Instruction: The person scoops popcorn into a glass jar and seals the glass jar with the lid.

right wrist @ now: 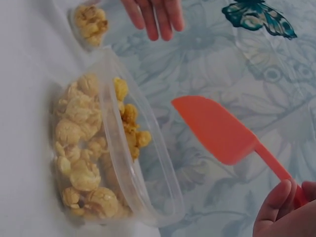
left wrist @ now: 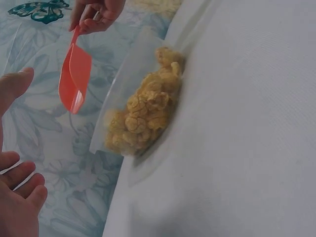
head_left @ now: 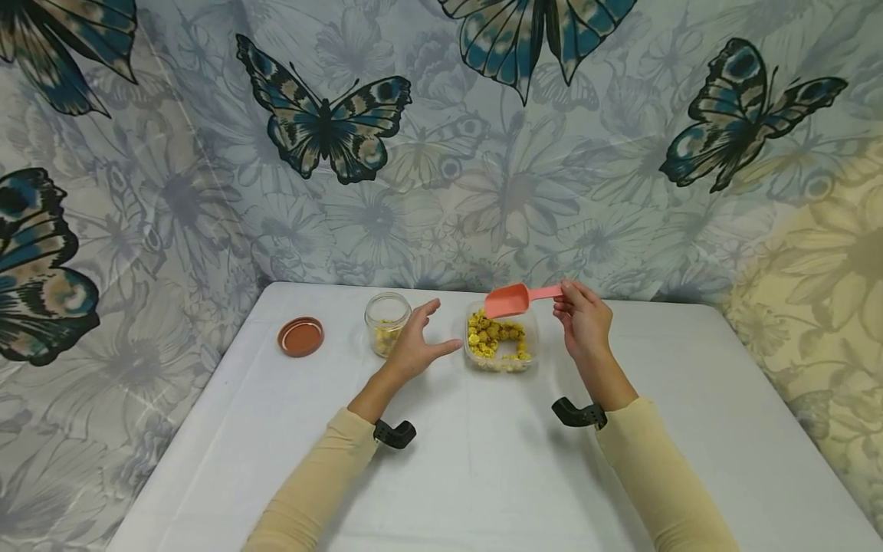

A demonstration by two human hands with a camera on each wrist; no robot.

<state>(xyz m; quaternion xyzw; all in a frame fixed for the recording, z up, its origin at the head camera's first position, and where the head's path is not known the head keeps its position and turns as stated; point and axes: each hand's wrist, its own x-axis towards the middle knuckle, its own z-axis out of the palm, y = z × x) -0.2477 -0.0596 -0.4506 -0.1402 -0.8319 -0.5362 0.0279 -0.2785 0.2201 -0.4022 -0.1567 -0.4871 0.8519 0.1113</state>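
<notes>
My right hand [head_left: 585,318] pinches the handle of a coral-coloured scoop [head_left: 507,300], which hangs above the far side of a clear plastic container [head_left: 471,360]. Yellow popcorn [head_left: 486,335] fills much of that container, with a bare patch in its middle. In the left wrist view the scoop [left wrist: 75,79] looks to hold nothing. My left hand [head_left: 414,345] is spread beside a glass jar [head_left: 378,310], thumb toward the container; whether it touches the jar I cannot tell. Some popcorn [head_left: 386,337] lies low in the jar, whose mouth is uncovered.
A brown lid [head_left: 300,337] lies on the white-covered table [head_left: 483,460], left of the jar. Behind the table's far edge hangs a butterfly-patterned cloth [head_left: 441,207]. Both wrists wear black camera mounts [head_left: 395,435].
</notes>
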